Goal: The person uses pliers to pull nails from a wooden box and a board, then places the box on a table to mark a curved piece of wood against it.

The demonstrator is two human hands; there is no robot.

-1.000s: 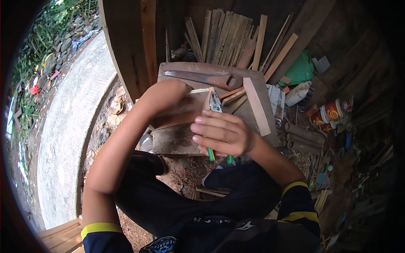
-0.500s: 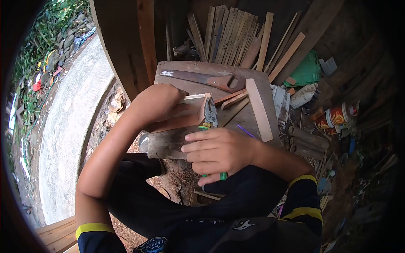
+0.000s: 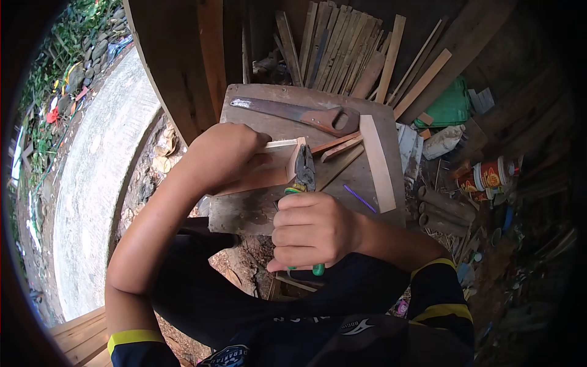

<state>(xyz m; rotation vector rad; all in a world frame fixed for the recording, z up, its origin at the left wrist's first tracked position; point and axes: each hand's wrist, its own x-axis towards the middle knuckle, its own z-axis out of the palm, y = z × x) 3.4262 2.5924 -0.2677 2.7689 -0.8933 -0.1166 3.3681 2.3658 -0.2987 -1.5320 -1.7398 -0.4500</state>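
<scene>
The left hand (image 3: 227,150) is closed over a small wooden block (image 3: 269,166), pressing it flat against the bench (image 3: 257,211) so it cannot slide. The right hand (image 3: 312,229) is clenched around the green handles of a pair of pliers (image 3: 304,168), whose nose bears on the block's right end (what it bites on is too small to tell). A handsaw (image 3: 293,113) lies along the bench's far edge, and a loose wooden slat (image 3: 376,162) rests beside the pliers, both clear of the hands.
</scene>
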